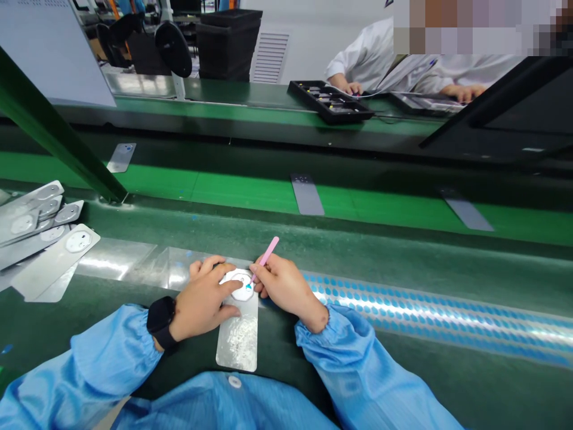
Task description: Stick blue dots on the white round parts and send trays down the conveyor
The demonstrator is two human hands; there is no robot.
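Observation:
A silvery phone back cover (pixel 237 340) with a white octagonal camera area lies flat on the green bench in front of me. My left hand (pixel 203 298) rests at its upper left, fingers spread, with the forefinger on the camera area and the thumb lower on the cover. Pink tweezers (pixel 270 251) are pinched in my right hand (pixel 284 283), slanting down to the cover. Where their tip meets the camera area there is a small blue piece (pixel 248 286). My right fingertips partly hide the cover's right edge.
Several similar covers (pixel 58 260) are heaped at the left. A clear sheet of blue round stickers (pixel 403 310) stretches to the right. Three covers, one of them grey (pixel 307 194), lie on the green belt beyond. A co-worker's hand (pixel 349 86) is near a black tray (pixel 331 104). A green post (pixel 58 125) slants at left.

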